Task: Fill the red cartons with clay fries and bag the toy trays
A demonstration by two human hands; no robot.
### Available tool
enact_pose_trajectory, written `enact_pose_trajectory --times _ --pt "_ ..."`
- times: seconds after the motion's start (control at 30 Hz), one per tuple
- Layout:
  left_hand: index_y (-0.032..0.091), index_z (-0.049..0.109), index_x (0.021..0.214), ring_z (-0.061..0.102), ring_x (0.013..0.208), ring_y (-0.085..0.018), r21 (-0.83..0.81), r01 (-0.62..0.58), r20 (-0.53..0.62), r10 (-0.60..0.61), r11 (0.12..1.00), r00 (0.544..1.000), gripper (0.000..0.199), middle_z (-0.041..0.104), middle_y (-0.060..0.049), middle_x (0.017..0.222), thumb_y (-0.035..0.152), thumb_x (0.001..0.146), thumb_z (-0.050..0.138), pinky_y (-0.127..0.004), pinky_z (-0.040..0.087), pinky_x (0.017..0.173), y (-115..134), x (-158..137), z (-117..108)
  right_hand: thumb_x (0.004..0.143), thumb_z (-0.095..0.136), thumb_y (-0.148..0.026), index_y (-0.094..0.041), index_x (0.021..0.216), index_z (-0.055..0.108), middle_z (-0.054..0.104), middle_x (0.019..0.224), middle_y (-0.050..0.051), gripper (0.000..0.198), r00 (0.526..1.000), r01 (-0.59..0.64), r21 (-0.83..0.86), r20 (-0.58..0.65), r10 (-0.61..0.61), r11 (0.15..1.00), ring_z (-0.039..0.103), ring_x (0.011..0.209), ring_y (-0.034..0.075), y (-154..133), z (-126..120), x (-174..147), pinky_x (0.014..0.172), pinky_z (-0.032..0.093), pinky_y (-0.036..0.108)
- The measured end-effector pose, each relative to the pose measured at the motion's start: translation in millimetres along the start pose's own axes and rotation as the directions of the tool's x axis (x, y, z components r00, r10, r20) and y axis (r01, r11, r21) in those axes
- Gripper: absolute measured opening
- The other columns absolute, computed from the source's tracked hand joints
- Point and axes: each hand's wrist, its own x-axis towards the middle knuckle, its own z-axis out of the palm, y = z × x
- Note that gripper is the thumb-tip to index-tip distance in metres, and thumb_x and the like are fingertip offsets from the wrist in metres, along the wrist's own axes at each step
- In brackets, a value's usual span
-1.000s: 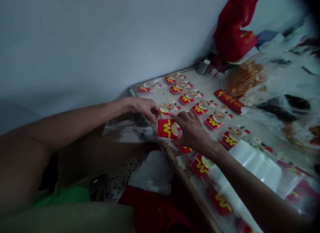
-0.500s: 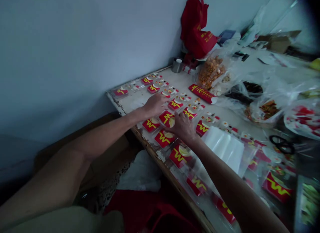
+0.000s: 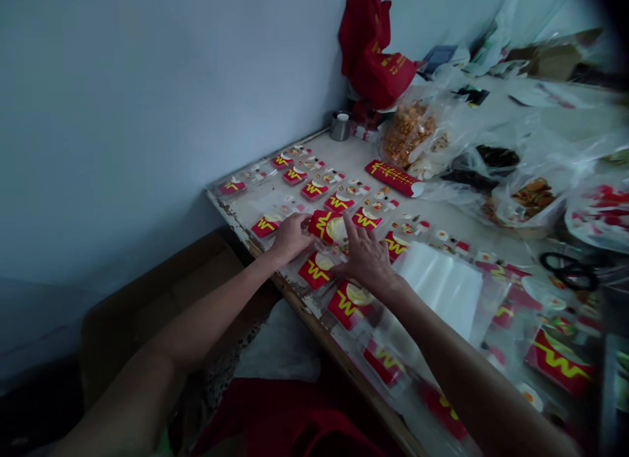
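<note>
My left hand (image 3: 291,239) is closed on the left edge of a clear packet with a red fries-style card (image 3: 322,225) bearing a yellow zigzag mark and a pale piece. The packet looks tilted up a little off the table. Over its right end is my right hand (image 3: 367,253), thumb and fingers spread; whether it touches the packet is hard to tell. Similar red-card packets lie around both hands: one (image 3: 266,225) to the left, another (image 3: 316,271) just below, a third (image 3: 367,219) beyond my right fingers.
Rows of these packets cover the worn table (image 3: 289,201). Clear plastic sleeves (image 3: 439,283) lie by my right forearm. Farther off are a red printed roll (image 3: 393,178), a metal cup (image 3: 340,127), a red bag (image 3: 373,57), bags of small pieces (image 3: 409,133) and black scissors (image 3: 570,270).
My left hand has come back toward the table's near edge and taken hold of the packet, which has shifted and tilted. My right hand stays close by, its fingers spread wider.
</note>
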Motion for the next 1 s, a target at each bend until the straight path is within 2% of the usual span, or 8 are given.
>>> enact_pose_trajectory --times 0.1,0.2,0.27,0.4,0.6,0.7,0.83,1.0 --pt "0.015 0.071 0.118 0.067 0.103 -0.024 0.026 0.000 0.028 -0.001 1.000 1.000 0.047 0.071 -0.011 0.114 0.019 0.072 0.074 -0.035 0.053 0.095 1.2 1.3 -1.8 0.063 0.086 -0.060 -0.027 0.164 0.006 0.043 0.150 0.025 0.133 0.997 0.065 -0.054 -0.035 -0.067 0.996 0.046 0.131 0.044 0.9 0.5 10.8 0.100 0.040 0.059" --pt "0.016 0.072 0.119 0.065 0.109 -0.027 0.107 -0.051 0.040 0.047 0.993 0.998 0.047 0.070 -0.012 0.115 0.021 0.073 0.074 -0.037 0.051 0.100 1.5 1.7 -1.9 0.062 0.087 -0.061 -0.029 0.162 0.021 0.028 0.162 0.021 0.123 0.968 0.248 -0.063 -0.031 -0.250 0.967 0.035 0.141 0.044 5.6 3.0 25.3 0.107 0.034 0.060" --pt "0.015 0.071 0.122 0.064 0.111 -0.027 0.127 -0.064 0.053 0.058 0.990 0.997 0.048 0.070 -0.012 0.117 0.020 0.074 0.072 -0.038 0.050 0.102 0.8 1.4 -1.4 0.068 0.083 -0.062 -0.025 0.158 0.032 0.038 0.156 0.019 0.109 0.951 0.310 0.002 0.000 -0.310 0.951 0.043 0.135 0.040 8.4 4.3 32.4 0.105 0.040 0.054" --pt "0.015 0.070 0.122 0.065 0.111 -0.024 0.002 -0.021 0.057 0.021 1.000 0.998 0.045 0.070 -0.012 0.121 0.017 0.077 0.068 -0.036 0.051 0.101 -3.2 -0.5 -0.9 0.076 0.077 -0.060 -0.018 0.149 0.045 0.053 0.139 0.018 0.090 0.957 0.291 0.030 -0.019 -0.291 0.956 0.052 0.123 0.034 7.9 6.3 28.0 0.099 0.045 0.046" --pt "0.015 0.074 0.106 0.071 0.089 -0.019 -0.169 0.174 0.080 -0.163 0.970 0.983 0.032 0.077 -0.007 0.100 0.014 0.076 0.066 -0.030 0.056 0.084 -6.6 1.3 -2.3 0.085 0.072 -0.053 -0.029 0.157 0.036 0.041 0.153 0.024 0.085 0.982 0.177 -0.181 -0.041 -0.187 0.967 0.046 0.134 0.043 0.3 16.6 4.9 0.101 0.041 0.057" --pt "0.018 0.076 0.097 0.071 0.085 -0.019 -0.066 0.143 0.045 -0.140 0.987 0.989 0.023 0.078 -0.005 0.092 0.017 0.075 0.069 -0.031 0.055 0.081 -5.6 1.8 -3.3 0.084 0.069 -0.061 -0.030 0.158 0.034 0.038 0.155 0.027 0.088 0.992 0.122 -0.217 -0.003 -0.125 0.969 0.052 0.127 0.045 -3.4 16.6 3.4 0.093 0.045 0.058" --pt "0.018 0.077 0.098 0.070 0.089 -0.020 -0.043 0.081 0.006 -0.081 0.996 0.997 0.021 0.077 -0.006 0.097 0.020 0.079 0.067 -0.031 0.054 0.085 -5.8 -3.0 -2.2 0.086 0.061 -0.067 -0.024 0.157 0.036 0.035 0.156 0.029 0.087 0.989 0.124 -0.156 -0.055 -0.134 0.980 0.052 0.128 0.043 -11.3 11.3 5.3 0.098 0.043 0.055" --pt "0.014 0.075 0.112 0.068 0.096 -0.021 -0.109 0.049 -0.082 -0.058 0.993 0.995 0.033 0.074 -0.010 0.106 0.016 0.081 0.063 -0.033 0.053 0.091 -8.0 -9.3 6.9 0.102 0.047 -0.043 -0.028 0.137 0.061 0.054 0.144 0.015 0.041 0.965 0.226 -0.059 -0.123 -0.232 0.972 0.057 0.123 0.032 -14.2 7.5 17.6 0.101 0.043 0.045"
